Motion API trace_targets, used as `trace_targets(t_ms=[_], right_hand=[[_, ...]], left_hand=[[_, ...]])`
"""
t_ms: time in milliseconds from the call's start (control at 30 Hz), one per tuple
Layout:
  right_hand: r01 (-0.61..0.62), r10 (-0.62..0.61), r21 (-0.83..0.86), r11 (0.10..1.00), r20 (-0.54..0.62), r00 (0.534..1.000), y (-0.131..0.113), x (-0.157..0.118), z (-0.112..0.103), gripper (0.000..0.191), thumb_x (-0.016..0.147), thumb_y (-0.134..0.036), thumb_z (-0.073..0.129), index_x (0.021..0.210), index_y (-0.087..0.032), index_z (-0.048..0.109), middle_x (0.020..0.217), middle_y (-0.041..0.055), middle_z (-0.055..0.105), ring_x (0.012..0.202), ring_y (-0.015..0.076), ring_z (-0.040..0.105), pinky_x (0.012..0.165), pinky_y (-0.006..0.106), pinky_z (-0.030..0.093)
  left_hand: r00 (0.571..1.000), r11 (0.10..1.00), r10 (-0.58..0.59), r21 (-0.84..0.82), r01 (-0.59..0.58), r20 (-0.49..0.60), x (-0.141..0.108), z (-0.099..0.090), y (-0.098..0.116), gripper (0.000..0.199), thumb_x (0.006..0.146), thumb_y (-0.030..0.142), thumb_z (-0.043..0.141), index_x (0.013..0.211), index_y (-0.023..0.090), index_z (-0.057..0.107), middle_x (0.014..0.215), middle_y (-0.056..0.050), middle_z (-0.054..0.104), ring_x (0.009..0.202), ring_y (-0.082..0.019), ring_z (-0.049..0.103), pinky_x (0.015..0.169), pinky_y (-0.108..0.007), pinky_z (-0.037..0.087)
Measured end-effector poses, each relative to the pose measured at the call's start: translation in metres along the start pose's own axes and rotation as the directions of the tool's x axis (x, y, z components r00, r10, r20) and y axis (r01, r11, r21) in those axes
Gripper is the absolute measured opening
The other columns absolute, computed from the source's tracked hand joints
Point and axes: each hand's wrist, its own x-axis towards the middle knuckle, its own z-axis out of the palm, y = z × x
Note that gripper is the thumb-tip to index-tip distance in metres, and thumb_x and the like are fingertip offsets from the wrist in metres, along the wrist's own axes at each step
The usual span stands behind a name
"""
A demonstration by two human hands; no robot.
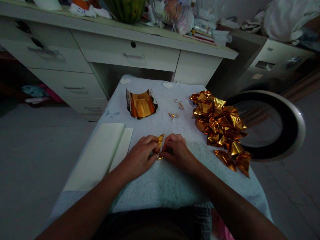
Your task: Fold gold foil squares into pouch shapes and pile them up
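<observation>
Near the middle of the cloth-covered table, my left hand (143, 154) is closed on a small gold foil piece (160, 141), whose tips stick out above and below the fingers. My right hand (177, 150) is curled with its fingertips at the foil's right edge; what it pinches there is hidden. A stack of gold foil sheets (142, 104) stands curved at the back left. Small gold ties (173, 115) lie behind the hands. On the right is a heap of folded gold foil pieces (220, 120).
White paper sheets (96, 155) lie on the left of the table (160, 191). Behind stands a white desk (150, 38) with a watermelon (126, 9) and plastic bags on it. An open round washing machine door (298, 126) is close to the table's right edge.
</observation>
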Motion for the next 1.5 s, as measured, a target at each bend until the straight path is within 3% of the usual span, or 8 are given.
trace_targets(t_ms=[267, 733, 933, 1067, 1500], right_hand=[[0.092, -0.098, 0.067, 0.994, 0.082, 0.992, 0.007, -0.004, -0.013, 0.007, 0.081, -0.019, 0.072, 0.085, -0.021, 0.067, 0.102, 0.0032, 0.057, 0.102, 0.0207, 0.046, 0.092, 0.037, 0.035], [-0.022, 0.022, -0.031, 0.999, 0.002, 1.0, 0.002, 0.002, -0.002, 0.007, 0.082, -0.022, 0.07, 0.079, -0.019, 0.065, 0.097, 0.0032, 0.058, 0.097, 0.0214, 0.046, 0.084, 0.037, 0.035], [-0.032, 0.03, -0.061, 0.998, -0.029, 0.999, 0.001, 0.001, 0.002, 0.008, 0.08, -0.021, 0.071, 0.078, -0.019, 0.063, 0.095, 0.0028, 0.058, 0.095, 0.0209, 0.046, 0.083, 0.036, 0.033], [-0.037, 0.036, -0.061, 0.997, -0.022, 0.999, 0.0, 0.001, 0.001, 0.008, 0.081, -0.021, 0.07, 0.078, -0.019, 0.063, 0.095, 0.003, 0.057, 0.095, 0.0209, 0.046, 0.082, 0.036, 0.032], [-0.049, 0.046, -0.099, 0.994, -0.029, 0.999, -0.003, 0.0, 0.001, 0.007, 0.083, -0.023, 0.066, 0.081, -0.019, 0.06, 0.096, 0.0043, 0.056, 0.096, 0.0226, 0.045, 0.081, 0.036, 0.032]], left_hand=[[0.999, 1.0, -0.031, 0.002, 0.031, 0.041, -0.003, -0.001, 0.003, 0.013, 0.08, 0.01, 0.058, 0.086, 0.021, 0.056, 0.118, -0.005, 0.053, 0.117, -0.023, 0.048, 0.102, -0.042, 0.042], [1.0, 1.0, -0.004, 0.031, 0.004, 0.02, -0.003, 0.0, 0.004, 0.018, 0.076, 0.007, 0.056, 0.088, 0.021, 0.054, 0.115, -0.006, 0.053, 0.114, -0.024, 0.048, 0.102, -0.043, 0.042], [0.999, 1.0, -0.027, 0.013, 0.027, 0.026, -0.003, -0.001, 0.008, 0.007, 0.089, 0.017, 0.049, 0.088, 0.021, 0.055, 0.115, -0.007, 0.054, 0.112, -0.024, 0.049, 0.101, -0.045, 0.044], [0.999, 0.999, -0.04, 0.037, 0.039, 0.013, -0.004, 0.001, 0.007, 0.007, 0.083, 0.018, 0.059, 0.088, 0.02, 0.054, 0.115, -0.008, 0.054, 0.112, -0.026, 0.049, 0.1, -0.046, 0.044], [1.0, 0.997, -0.026, 0.073, 0.026, -0.011, -0.004, 0.004, 0.005, 0.014, 0.08, 0.014, 0.061, 0.089, 0.021, 0.054, 0.118, -0.008, 0.054, 0.113, -0.027, 0.05, 0.101, -0.048, 0.045]])
